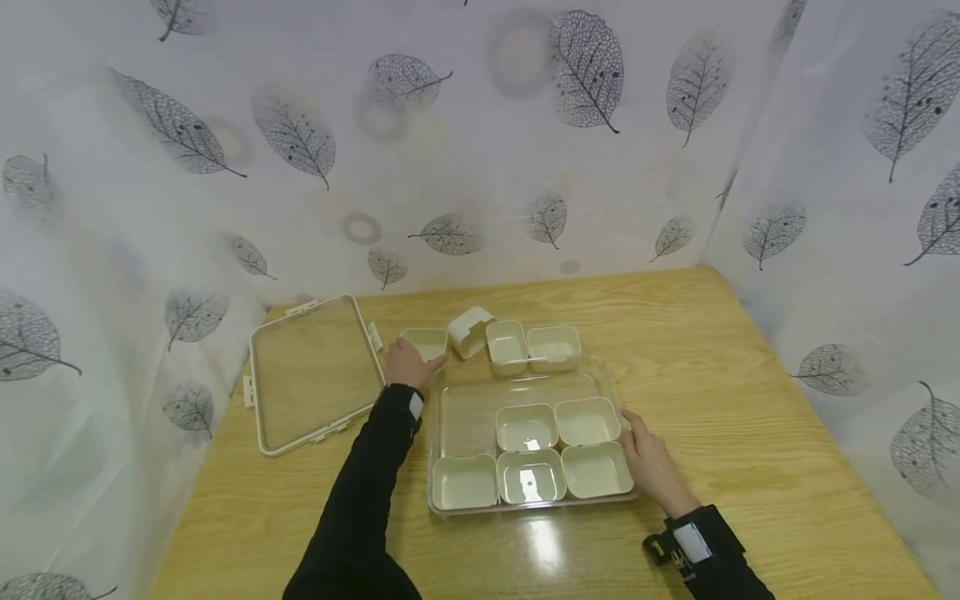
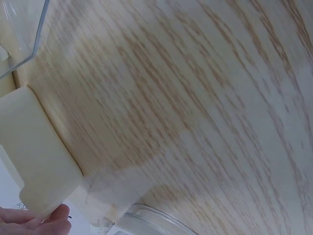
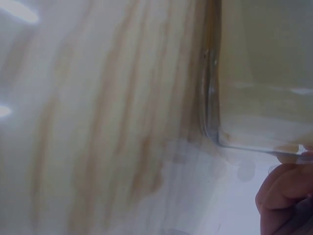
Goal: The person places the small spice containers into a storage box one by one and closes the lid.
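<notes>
Our left arm (image 1: pixel 360 492), dark-sleeved, stretches long and forward, slanting toward the right, with a bend at the elbow near the lower edge of the head view. Past the left wrist (image 1: pixel 403 406), our left hand (image 1: pixel 408 365) bends into a pinch, thumb reaching out to the right; in its own wrist view, only the fingers (image 2: pixel 35 224) show, low in the corner. Our right forearm (image 1: pixel 723 567) comes in shorter, angled forward and leftward. Our right hand (image 1: pixel 654 462) sits nearer to us, well apart from the left, its fingers (image 3: pixel 286 193) curled in a grip.
</notes>
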`<state>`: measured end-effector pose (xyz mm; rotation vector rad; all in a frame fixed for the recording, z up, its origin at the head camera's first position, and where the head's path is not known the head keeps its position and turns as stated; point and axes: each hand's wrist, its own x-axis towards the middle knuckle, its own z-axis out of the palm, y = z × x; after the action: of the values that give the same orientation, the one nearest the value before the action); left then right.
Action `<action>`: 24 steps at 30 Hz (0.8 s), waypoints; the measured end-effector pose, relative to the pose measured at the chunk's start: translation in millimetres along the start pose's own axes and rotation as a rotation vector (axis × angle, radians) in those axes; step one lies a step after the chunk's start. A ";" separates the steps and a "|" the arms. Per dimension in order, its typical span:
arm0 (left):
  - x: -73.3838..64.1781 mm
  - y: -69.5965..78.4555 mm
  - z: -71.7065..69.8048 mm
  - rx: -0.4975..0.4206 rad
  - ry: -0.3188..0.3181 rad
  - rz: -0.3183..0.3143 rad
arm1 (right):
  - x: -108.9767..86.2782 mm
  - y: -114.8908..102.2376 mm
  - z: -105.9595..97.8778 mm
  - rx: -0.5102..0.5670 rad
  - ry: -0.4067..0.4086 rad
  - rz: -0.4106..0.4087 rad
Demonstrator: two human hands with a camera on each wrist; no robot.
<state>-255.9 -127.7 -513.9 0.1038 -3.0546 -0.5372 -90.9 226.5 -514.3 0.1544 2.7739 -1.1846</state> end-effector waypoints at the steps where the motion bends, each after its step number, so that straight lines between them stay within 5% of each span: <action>1: 0.0 -0.4 -0.3 -0.009 -0.001 -0.005 | 0.0 -0.1 0.3 0.001 0.002 -0.001; 10: -3.8 -3.2 -4.8 -0.054 -0.034 -0.047 | -0.2 1.2 0.7 -0.010 0.024 -0.029; 24: -18.5 11.2 -30.5 -0.034 0.121 0.041 | -0.5 2.9 1.4 -0.026 0.031 -0.048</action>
<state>-236.6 -126.2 -481.9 0.0701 -2.9218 -0.5584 -89.9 227.4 -517.3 0.1054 2.8339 -1.1660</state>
